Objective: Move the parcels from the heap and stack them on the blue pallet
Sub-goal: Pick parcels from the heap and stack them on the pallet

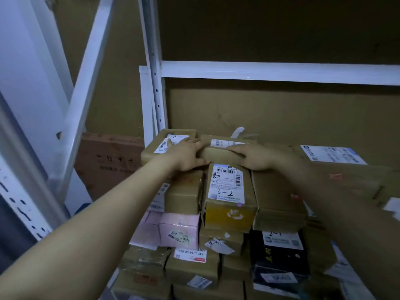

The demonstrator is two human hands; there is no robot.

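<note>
A tall stack of parcels fills the lower middle of the head view. On top of it lies a small brown parcel point(218, 153) with a white label. My left hand point(186, 155) grips its left end, with fingers spread partly over a flat labelled parcel point(156, 150) beside it. My right hand point(258, 158) grips its right end, fingers lying over the top. Just below sit a brown parcel marked "3-2" point(227, 189), a pink parcel point(179, 229) and a black parcel point(279, 254). The blue pallet is hidden under the stack or out of view.
A white metal rack beam point(270, 72) crosses above the stack, and its upright point(155, 87) stands just left of it. Brown cardboard sheets point(281, 118) line the back. A large flat carton point(346, 165) lies at the right, and a reddish box point(110, 161) stands at the left.
</note>
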